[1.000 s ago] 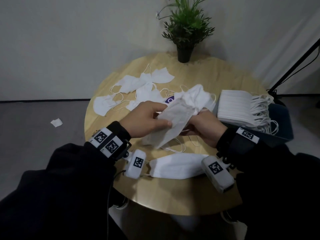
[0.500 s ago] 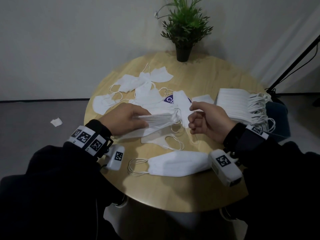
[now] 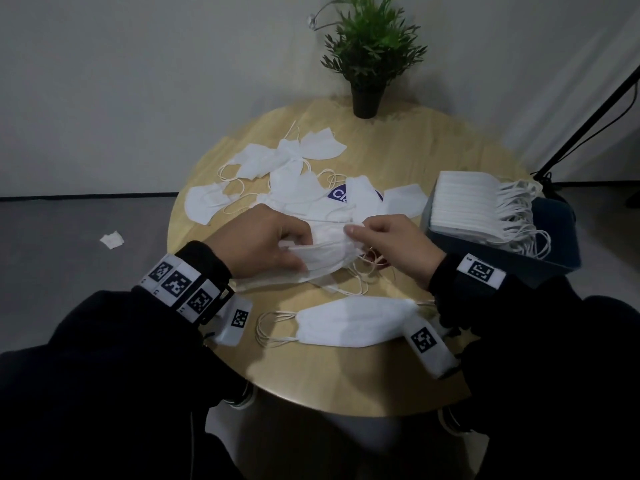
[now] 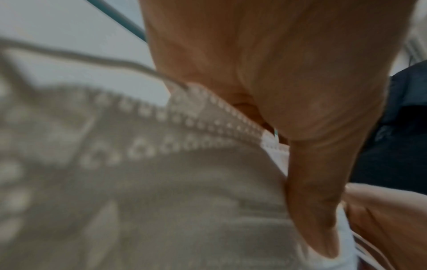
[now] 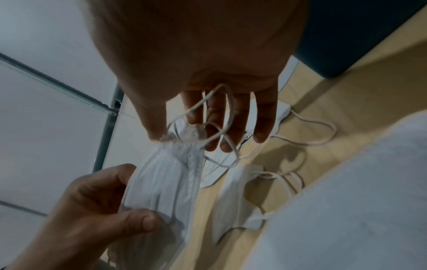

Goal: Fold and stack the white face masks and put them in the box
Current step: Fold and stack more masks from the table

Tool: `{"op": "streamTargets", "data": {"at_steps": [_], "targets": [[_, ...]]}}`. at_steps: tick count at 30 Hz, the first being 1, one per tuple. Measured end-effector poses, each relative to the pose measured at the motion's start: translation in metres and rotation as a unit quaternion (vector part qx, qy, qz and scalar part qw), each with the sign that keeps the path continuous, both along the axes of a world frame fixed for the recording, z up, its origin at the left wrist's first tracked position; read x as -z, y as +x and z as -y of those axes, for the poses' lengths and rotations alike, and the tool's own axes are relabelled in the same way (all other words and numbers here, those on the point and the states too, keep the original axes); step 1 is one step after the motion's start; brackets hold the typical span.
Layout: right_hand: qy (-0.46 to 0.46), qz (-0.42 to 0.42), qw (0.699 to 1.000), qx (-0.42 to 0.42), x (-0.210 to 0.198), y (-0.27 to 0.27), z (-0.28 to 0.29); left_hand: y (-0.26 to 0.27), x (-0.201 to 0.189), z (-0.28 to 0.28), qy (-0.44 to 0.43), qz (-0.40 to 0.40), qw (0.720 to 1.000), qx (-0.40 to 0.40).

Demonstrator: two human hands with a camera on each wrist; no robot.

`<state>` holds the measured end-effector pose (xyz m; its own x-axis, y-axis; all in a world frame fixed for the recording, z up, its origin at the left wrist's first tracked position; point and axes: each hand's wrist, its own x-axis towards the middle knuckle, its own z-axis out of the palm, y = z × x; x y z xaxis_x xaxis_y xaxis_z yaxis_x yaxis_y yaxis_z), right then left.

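Observation:
My left hand (image 3: pixel 300 252) grips the left end of a white face mask (image 3: pixel 329 252) just above the round wooden table (image 3: pixel 346 386). At the mask's right end, thumb and forefinger of my right hand (image 3: pixel 354 233) pinch the edge. In the right wrist view the ear loops (image 5: pixel 223 127) dangle across the right hand's fingers (image 5: pixel 263 118) and the mask (image 5: pixel 166 182) runs down to my left hand (image 5: pixel 92 210). The left wrist view shows the mask (image 4: pixel 161 182) blurred under my thumb (image 4: pixel 312 182). A dark blue box (image 3: pixel 557 251) at the right holds a stack of folded masks (image 3: pixel 464 202).
One folded mask (image 3: pixel 353 323) lies near the table's front edge. Several loose masks (image 3: pixel 277 161) are spread over the back left of the table. A potted plant (image 3: pixel 370 57) stands at the far edge. A paper scrap (image 3: pixel 112 240) lies on the floor.
A second ago both hands held the mask raised. The right hand then let go while the left lowered it; now the right hand pinches the mask's right end again.

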<state>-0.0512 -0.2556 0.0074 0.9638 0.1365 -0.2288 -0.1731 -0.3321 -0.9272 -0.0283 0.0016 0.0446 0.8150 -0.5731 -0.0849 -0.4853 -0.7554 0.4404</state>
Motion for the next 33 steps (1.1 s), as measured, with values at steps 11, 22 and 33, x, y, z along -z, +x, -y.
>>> {"op": "streamTargets", "data": {"at_steps": [11,22,33], "targets": [[0.074,-0.005,0.990,0.120,-0.007,0.006,0.003,-0.005,0.001,-0.001,0.038,-0.048,0.997,-0.037],[-0.056,0.005,0.998,0.000,0.000,0.002,0.005,-0.004,0.012,-0.005,0.031,-0.039,0.999,-0.016],[-0.193,0.045,0.978,-0.065,-0.007,-0.011,0.014,-0.010,0.020,-0.008,-0.030,-0.060,0.997,-0.038]]}}
